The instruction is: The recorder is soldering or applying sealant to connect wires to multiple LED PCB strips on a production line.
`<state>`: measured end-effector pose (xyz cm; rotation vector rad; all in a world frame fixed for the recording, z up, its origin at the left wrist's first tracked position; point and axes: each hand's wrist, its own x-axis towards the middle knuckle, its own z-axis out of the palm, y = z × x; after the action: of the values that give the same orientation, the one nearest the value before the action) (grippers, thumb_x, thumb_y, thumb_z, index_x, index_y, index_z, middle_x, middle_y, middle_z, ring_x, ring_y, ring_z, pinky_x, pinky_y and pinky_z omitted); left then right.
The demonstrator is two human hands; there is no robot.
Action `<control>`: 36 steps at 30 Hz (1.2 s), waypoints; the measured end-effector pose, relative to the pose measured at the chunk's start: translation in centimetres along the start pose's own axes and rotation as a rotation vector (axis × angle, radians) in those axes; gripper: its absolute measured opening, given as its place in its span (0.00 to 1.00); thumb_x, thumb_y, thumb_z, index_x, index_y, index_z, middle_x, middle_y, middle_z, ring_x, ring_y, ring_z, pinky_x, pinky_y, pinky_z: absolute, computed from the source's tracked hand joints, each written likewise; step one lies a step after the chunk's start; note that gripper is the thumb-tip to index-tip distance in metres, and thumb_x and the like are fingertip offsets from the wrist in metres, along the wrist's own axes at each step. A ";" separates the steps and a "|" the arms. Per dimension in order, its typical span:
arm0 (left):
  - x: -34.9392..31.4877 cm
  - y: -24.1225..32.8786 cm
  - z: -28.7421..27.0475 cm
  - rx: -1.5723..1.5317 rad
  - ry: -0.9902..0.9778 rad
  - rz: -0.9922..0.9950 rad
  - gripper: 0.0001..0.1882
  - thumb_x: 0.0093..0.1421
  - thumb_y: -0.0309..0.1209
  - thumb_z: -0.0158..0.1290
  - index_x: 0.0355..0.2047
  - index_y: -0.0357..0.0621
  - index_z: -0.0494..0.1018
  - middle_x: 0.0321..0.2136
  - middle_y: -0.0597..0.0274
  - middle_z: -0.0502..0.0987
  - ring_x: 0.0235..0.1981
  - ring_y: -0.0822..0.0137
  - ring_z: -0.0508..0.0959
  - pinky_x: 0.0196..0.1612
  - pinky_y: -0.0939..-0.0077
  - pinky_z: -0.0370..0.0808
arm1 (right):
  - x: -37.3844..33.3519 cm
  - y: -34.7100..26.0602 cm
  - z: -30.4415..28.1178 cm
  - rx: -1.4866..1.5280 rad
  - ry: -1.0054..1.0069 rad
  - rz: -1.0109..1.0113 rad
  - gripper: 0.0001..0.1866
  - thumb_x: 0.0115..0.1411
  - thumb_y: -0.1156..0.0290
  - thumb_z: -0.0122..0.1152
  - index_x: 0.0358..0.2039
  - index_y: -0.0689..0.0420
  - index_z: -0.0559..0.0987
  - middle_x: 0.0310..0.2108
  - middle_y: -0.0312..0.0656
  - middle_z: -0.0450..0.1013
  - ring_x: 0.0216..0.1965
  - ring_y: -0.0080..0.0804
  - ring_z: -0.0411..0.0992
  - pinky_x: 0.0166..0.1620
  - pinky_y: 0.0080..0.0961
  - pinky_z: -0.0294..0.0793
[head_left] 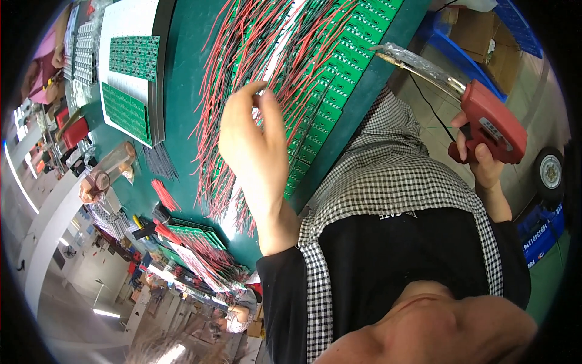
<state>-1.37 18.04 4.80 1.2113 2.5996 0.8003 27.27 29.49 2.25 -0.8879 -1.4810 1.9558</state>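
My left hand (254,142) reaches over a bunch of thin red and black wires (224,67), thumb and forefinger curled together in a pinch. What sits between those fingertips is too small to make out. Beneath the wires lie green circuit board panels (345,54) in rows, with small parts on them. On the right, my right hand (483,167) grips a red soldering gun (498,124) by its handle. Its long metal tip points left and ends near the right edge of the boards, apart from my left hand.
The green tabletop (185,36) carries a white stack (127,21) with green panels on it. Dark wires, a red wire bundle (165,195) and more wired boards (200,233) lie farther left. A blue bin (467,54) with cardboard and a wheel (550,171) are at the right. Other people work beyond the table.
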 end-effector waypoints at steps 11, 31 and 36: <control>0.2 2.2 3.5 -0.234 -0.236 0.092 0.04 0.52 0.22 0.47 0.29 0.39 0.66 0.20 0.54 0.70 0.22 0.57 0.71 0.25 0.68 0.68 | 0.1 0.1 0.5 0.000 0.015 0.039 0.34 0.51 0.55 0.56 0.50 0.66 0.58 0.37 0.52 0.66 0.16 0.20 0.59 0.18 0.12 0.58; 0.0 1.5 5.9 0.084 -0.003 0.553 0.13 0.42 0.23 0.49 0.32 0.37 0.71 0.27 0.62 0.68 0.25 0.66 0.70 0.25 0.78 0.69 | 1.0 0.2 0.6 -0.029 -0.035 0.122 0.35 0.50 0.54 0.55 0.50 0.67 0.58 0.37 0.50 0.66 0.16 0.20 0.60 0.19 0.14 0.59; -0.2 1.0 6.5 0.113 -0.020 0.581 0.12 0.42 0.24 0.49 0.31 0.39 0.71 0.26 0.63 0.69 0.24 0.68 0.70 0.23 0.78 0.69 | 0.9 0.5 0.3 -0.043 -0.089 0.168 0.35 0.50 0.54 0.56 0.50 0.66 0.59 0.39 0.48 0.66 0.17 0.19 0.60 0.21 0.16 0.61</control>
<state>1.79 21.02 -0.21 2.0396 2.3125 0.7200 26.41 29.86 1.66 -0.9830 -1.5484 2.1159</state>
